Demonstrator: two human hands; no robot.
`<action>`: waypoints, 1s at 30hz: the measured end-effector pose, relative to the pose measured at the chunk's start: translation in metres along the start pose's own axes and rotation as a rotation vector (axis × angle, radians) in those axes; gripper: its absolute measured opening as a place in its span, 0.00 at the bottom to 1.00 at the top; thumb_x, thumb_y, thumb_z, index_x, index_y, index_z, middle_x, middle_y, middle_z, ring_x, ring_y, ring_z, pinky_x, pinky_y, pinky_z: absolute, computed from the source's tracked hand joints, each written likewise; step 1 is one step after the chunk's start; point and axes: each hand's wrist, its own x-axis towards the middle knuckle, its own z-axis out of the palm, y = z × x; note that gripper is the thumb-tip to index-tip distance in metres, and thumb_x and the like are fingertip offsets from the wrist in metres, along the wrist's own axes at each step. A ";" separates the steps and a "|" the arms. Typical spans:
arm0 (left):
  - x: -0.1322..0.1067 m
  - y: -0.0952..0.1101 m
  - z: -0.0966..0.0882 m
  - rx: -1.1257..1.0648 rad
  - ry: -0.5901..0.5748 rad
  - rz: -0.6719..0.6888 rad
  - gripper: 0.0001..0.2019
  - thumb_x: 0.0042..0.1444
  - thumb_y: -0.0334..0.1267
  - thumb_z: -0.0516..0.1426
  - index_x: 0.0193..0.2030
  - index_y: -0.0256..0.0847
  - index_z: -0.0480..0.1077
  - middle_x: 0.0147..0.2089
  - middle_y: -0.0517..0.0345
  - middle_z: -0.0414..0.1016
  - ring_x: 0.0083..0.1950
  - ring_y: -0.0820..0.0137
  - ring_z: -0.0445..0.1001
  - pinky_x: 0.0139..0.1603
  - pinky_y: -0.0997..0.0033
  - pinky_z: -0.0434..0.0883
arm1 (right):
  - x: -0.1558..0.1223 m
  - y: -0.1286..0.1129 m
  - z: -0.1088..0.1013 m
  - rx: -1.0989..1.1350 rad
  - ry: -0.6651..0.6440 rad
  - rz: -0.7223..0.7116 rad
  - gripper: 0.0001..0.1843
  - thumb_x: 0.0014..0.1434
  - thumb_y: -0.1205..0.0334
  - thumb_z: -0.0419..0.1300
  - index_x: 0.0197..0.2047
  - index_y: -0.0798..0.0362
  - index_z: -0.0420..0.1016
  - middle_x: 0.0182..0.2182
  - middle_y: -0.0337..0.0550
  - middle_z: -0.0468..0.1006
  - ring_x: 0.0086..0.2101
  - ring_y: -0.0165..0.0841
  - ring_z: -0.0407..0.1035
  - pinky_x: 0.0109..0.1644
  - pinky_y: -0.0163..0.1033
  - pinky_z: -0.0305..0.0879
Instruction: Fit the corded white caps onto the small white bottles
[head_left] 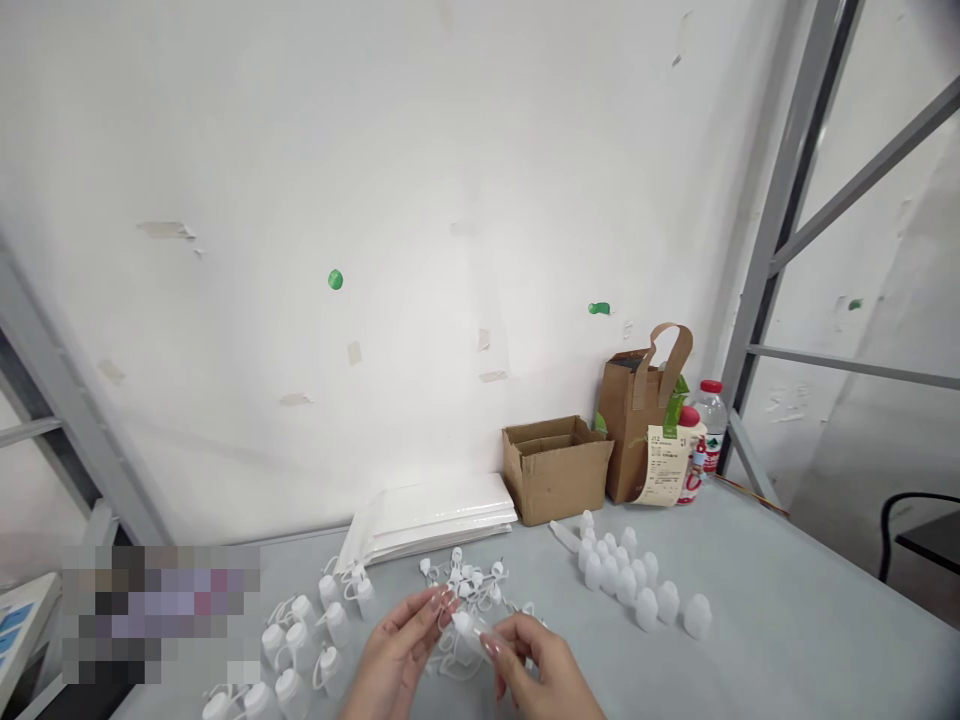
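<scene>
My right hand is closed around a small translucent plastic bottle, tilted with its narrow end toward my left hand. At that end, the fingers of my left hand are pinched together; they hide whatever small piece is between them. Just beyond my hands lies a loose pile of white caps with thin cords or tubes. To the left stand several bottles with white caps and looped cords. On the right, several translucent bottles without such caps stand in a cluster, with one lying on its side.
A stack of white flat packages lies by the wall. Beside it stand an open cardboard box, a brown paper bag and a red-capped water bottle. A blurred-out patch covers the left table edge. Grey metal posts flank the table.
</scene>
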 end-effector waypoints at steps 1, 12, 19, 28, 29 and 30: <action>0.000 -0.001 -0.001 0.009 -0.015 0.017 0.06 0.46 0.22 0.60 0.26 0.34 0.77 0.30 0.51 0.82 0.34 0.70 0.79 0.38 0.79 0.73 | -0.001 0.000 0.000 -0.030 0.008 -0.005 0.28 0.53 0.36 0.48 0.26 0.54 0.67 0.17 0.41 0.72 0.22 0.33 0.67 0.30 0.36 0.60; 0.011 -0.021 -0.006 0.014 -0.025 0.101 0.09 0.33 0.31 0.68 0.26 0.37 0.78 0.29 0.55 0.83 0.35 0.70 0.79 0.39 0.81 0.73 | -0.005 0.011 0.008 -0.275 0.114 -0.031 0.30 0.55 0.35 0.43 0.24 0.52 0.69 0.19 0.45 0.75 0.28 0.37 0.64 0.38 0.39 0.59; 0.012 -0.023 -0.002 0.015 -0.019 0.114 0.16 0.21 0.39 0.71 0.23 0.38 0.78 0.27 0.56 0.83 0.35 0.69 0.79 0.38 0.79 0.72 | -0.003 0.016 0.006 -0.327 0.097 -0.096 0.20 0.58 0.47 0.48 0.28 0.53 0.71 0.20 0.43 0.74 0.30 0.36 0.64 0.37 0.36 0.60; 0.010 -0.018 -0.004 0.619 -0.062 0.473 0.19 0.43 0.54 0.58 0.35 0.40 0.74 0.37 0.51 0.80 0.44 0.58 0.75 0.49 0.58 0.68 | 0.000 0.018 -0.005 -0.454 0.108 -0.343 0.05 0.52 0.65 0.59 0.35 0.52 0.73 0.33 0.45 0.71 0.35 0.36 0.66 0.41 0.38 0.63; 0.008 -0.018 -0.004 0.714 -0.046 0.544 0.19 0.47 0.54 0.55 0.37 0.41 0.74 0.39 0.50 0.79 0.45 0.58 0.73 0.50 0.57 0.67 | 0.001 0.016 -0.009 -0.473 0.130 -0.377 0.07 0.53 0.64 0.58 0.37 0.51 0.73 0.33 0.45 0.69 0.36 0.36 0.66 0.40 0.39 0.63; 0.006 -0.018 -0.003 0.782 -0.026 0.606 0.19 0.50 0.53 0.52 0.38 0.41 0.73 0.40 0.51 0.78 0.46 0.59 0.73 0.50 0.57 0.67 | 0.001 0.013 -0.012 -0.490 0.160 -0.400 0.08 0.55 0.62 0.57 0.39 0.50 0.73 0.32 0.44 0.68 0.36 0.37 0.65 0.41 0.40 0.63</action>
